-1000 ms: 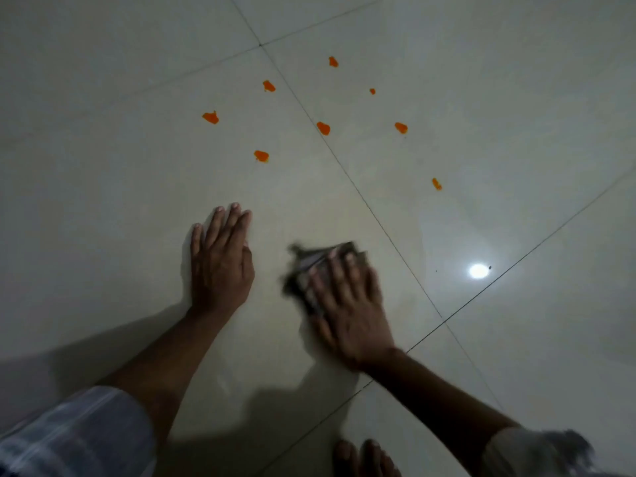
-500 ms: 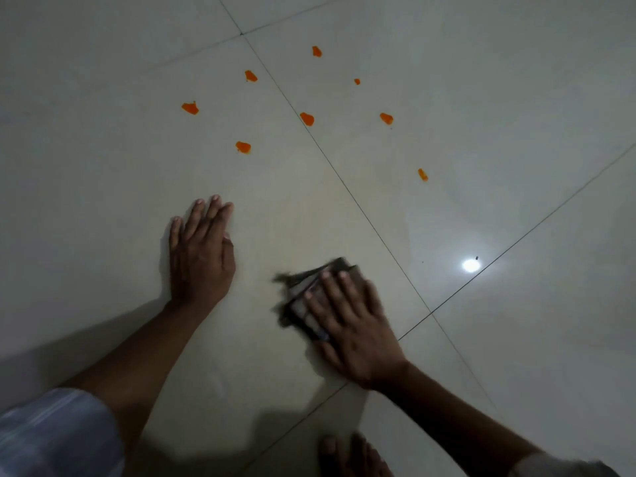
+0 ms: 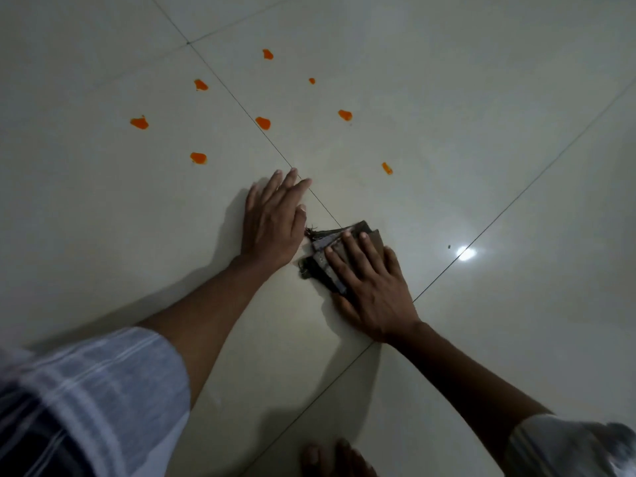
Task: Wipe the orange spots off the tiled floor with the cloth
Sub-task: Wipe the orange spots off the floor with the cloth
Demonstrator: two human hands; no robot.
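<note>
Orange spots dot the pale glossy tiled floor (image 3: 447, 98) ahead of both hands: eight show, from the farthest spot (image 3: 267, 54) to the two nearest, one on the left (image 3: 198, 158) and one on the right (image 3: 387, 168). They lie either side of a grout line (image 3: 241, 101) that runs from the upper left toward the hands. None touches the cloth or a hand.

The folded cloth (image 3: 330, 251) is dark brown and grey, lying flat on the floor just below that grout line. Its long axis runs from lower left to upper right, with the far corner pointing up toward the right-hand near spot. Frayed threads stick out at its left corner. Much of its lower right part is hidden under the right hand, so its full outline cannot be made out.

The right hand (image 3: 373, 287) lies palm down on the cloth with its fingers straight and slightly spread, pressing it to the tile; nothing is curled round it. The left hand (image 3: 273, 225) rests flat on the bare floor just beside the cloth, fingers straight and close together, pointing up and to the right, fingertips at the grout line. It holds nothing.

A striped grey sleeve (image 3: 93, 397) is blurred and cut off at the lower left. Toes of a bare foot (image 3: 335, 457) are cut off at the bottom edge. A bright lamp glare (image 3: 465, 253) sits on the tile to the right.
</note>
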